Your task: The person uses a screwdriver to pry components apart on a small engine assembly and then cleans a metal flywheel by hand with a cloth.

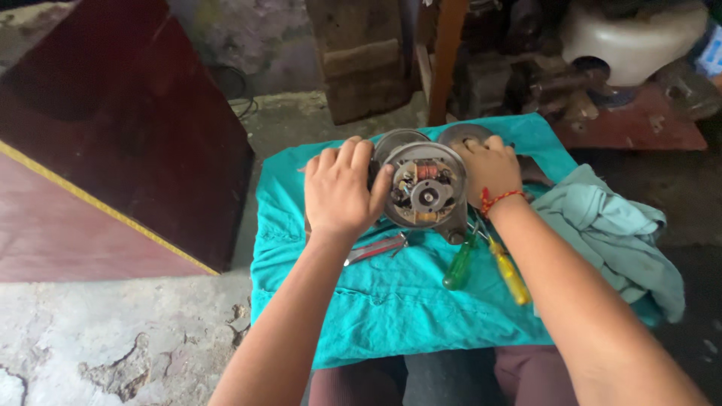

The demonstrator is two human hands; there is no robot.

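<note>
A round grey electric motor point(423, 188) with copper windings and an open end stands on edge on a teal cloth point(391, 301). My left hand point(340, 188) grips its left side, thumb against the rim. My right hand point(489, 169) holds its right side; a red thread band sits on that wrist. Behind the motor lie two round metal end covers point(462, 134), partly hidden by my hands.
On the cloth below the motor lie a green-handled screwdriver point(456, 269), a yellow-handled screwdriver point(510, 274) and red-handled pliers point(376, 246). A crumpled pale green rag point(617, 233) lies at right. A dark red wooden panel point(120, 135) leans at left. Machine parts clutter the back.
</note>
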